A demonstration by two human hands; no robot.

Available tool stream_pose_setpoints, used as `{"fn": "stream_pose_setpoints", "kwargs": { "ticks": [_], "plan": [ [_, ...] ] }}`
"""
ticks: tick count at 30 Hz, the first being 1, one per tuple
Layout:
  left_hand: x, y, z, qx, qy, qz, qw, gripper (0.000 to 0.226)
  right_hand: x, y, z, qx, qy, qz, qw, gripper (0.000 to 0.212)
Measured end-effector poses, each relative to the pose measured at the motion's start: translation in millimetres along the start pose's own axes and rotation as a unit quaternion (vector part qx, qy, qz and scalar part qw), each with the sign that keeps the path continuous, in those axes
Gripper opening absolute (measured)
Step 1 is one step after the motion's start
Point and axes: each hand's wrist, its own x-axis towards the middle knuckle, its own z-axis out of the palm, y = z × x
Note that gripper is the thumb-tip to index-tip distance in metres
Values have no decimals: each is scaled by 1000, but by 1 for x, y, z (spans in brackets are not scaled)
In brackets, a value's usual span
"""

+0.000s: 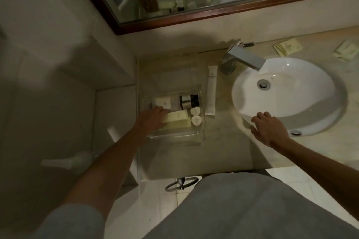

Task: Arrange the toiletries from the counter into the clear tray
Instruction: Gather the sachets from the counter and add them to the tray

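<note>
The clear tray [174, 136] sits on the counter left of the sink. Inside it lie dark bottles [52, 101], a small white box [163, 101], pale yellow packets [177, 119] and two round white caps [195, 115]. My left hand [151, 119] reaches into the tray's left side, its fingers resting on the left end of the yellow packets; whether it grips them I cannot tell. A long white sachet [211, 91] lies on the counter just right of the tray. My right hand [268, 128] rests open on the sink's front rim, holding nothing.
The white basin [287, 110] and chrome faucet [242, 59] fill the counter's right half. More pale packets [287, 45] lie behind the basin at the far right. A framed mirror [194, 15] runs along the back wall. A towel ring [181, 182] hangs below the counter edge.
</note>
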Motion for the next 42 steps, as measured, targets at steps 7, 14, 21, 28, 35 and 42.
{"fn": "stream_pose_setpoints", "kwargs": {
  "ticks": [7, 14, 21, 28, 35, 42],
  "plan": [
    [7, 9, 3, -7, 20, -22, 1000, 52, -4, 5, -5, 25, 2, 32, 999, 31],
    [20, 30, 2, 31, 125, -16, 992, 28, -7, 14, -8, 64, 7, 51, 997, 31],
    [76, 159, -32, -15, 299, 129, 945, 20, -4, 73, -13, 96, 50, 92, 990, 26],
    [169, 315, -50, -81, 253, 165, 950, 37, -9, 186, -4, 117, 70, 130, 982, 26],
    [237, 428, -54, -94, 191, 142, 967, 40, -41, 299, 18, 159, 77, 132, 975, 28],
    [277, 503, -57, -108, 167, 150, 968, 41, -60, 364, 34, 165, 64, 154, 972, 27]
  ]
}}
